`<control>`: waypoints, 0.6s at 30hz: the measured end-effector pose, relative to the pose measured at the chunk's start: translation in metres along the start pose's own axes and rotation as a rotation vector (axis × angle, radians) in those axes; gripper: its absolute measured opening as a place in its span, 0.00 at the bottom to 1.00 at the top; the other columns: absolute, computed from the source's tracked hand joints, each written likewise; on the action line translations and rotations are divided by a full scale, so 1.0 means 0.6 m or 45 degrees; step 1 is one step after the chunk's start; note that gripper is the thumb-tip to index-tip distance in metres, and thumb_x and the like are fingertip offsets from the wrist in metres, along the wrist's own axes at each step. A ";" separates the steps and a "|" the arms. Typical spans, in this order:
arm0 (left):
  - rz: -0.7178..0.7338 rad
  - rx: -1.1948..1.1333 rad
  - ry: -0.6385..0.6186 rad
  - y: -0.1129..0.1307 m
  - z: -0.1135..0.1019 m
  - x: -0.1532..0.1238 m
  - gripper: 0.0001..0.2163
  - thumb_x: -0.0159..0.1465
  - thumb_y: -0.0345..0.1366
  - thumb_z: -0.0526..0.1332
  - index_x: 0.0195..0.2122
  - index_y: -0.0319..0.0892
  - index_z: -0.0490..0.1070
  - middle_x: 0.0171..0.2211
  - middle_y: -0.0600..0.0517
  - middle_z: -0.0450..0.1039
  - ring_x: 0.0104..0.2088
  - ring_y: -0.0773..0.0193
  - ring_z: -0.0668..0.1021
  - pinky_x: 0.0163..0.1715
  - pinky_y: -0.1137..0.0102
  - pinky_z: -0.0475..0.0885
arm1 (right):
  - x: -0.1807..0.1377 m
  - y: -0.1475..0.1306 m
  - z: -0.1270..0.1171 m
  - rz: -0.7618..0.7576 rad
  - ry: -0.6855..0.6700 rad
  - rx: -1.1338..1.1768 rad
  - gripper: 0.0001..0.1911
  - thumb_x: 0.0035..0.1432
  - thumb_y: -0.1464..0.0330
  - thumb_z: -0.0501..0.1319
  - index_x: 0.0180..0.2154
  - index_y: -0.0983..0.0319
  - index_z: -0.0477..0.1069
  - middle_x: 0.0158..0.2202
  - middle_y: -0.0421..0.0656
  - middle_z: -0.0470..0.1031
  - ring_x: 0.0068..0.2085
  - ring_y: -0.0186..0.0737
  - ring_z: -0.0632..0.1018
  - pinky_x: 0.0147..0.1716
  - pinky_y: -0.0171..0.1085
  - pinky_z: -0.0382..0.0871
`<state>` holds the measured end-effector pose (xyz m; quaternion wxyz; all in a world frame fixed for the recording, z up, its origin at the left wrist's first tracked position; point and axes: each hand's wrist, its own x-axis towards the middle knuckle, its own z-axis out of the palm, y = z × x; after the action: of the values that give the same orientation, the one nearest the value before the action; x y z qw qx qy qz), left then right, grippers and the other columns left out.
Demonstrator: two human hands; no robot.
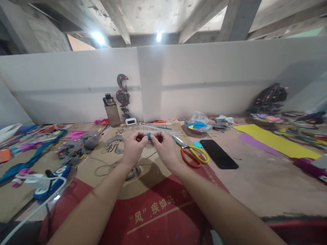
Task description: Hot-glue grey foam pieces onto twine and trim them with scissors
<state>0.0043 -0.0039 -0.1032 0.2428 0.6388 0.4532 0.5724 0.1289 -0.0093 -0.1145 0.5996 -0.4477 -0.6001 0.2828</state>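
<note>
My left hand (135,146) and my right hand (165,146) meet above the cardboard, both pinching a small dark green piece (149,136) between thumbs and fingertips. The piece is too small and too covered to name. Below my left wrist lies a coil of grey cord (133,173), with a loose loop trailing left. A grey crescent-shaped piece (120,149) rests just left of my left hand. Close to my right hand are scissors (195,157) with one red and one yellow handle, their blades spread apart.
Right of the scissors lies a black phone (219,154), near yellow sheet material (276,140). A bottle (112,112) stands by the white partition (204,75). Grey pieces with pink dots (76,148) and a blue-and-white power strip (52,183) with a white cable occupy the left.
</note>
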 end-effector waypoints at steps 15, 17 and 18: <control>-0.281 -0.487 -0.225 -0.024 0.002 0.013 0.03 0.50 0.33 0.61 0.25 0.40 0.68 0.18 0.58 0.62 0.19 0.73 0.63 0.20 0.75 0.57 | 0.012 0.011 -0.009 0.117 -0.196 0.212 0.11 0.50 0.61 0.58 0.31 0.62 0.72 0.22 0.36 0.65 0.23 0.30 0.62 0.23 0.31 0.55; -0.366 -0.502 -0.275 -0.027 0.004 0.014 0.04 0.50 0.34 0.62 0.24 0.40 0.68 0.17 0.58 0.62 0.18 0.73 0.63 0.19 0.75 0.56 | 0.015 0.023 -0.009 0.151 -0.179 0.230 0.10 0.49 0.61 0.59 0.28 0.62 0.70 0.21 0.35 0.65 0.21 0.29 0.61 0.22 0.31 0.55; -0.383 -0.475 -0.288 -0.028 0.005 0.014 0.05 0.50 0.35 0.63 0.24 0.39 0.68 0.17 0.57 0.62 0.17 0.73 0.63 0.18 0.75 0.56 | 0.017 0.029 -0.009 0.168 -0.165 0.234 0.10 0.48 0.61 0.59 0.27 0.62 0.69 0.20 0.35 0.64 0.21 0.29 0.61 0.22 0.31 0.55</control>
<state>0.0014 0.0121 -0.1135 0.4878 0.5683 0.3996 0.5286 0.1387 0.0064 -0.1242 0.5782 -0.4102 -0.5783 0.4037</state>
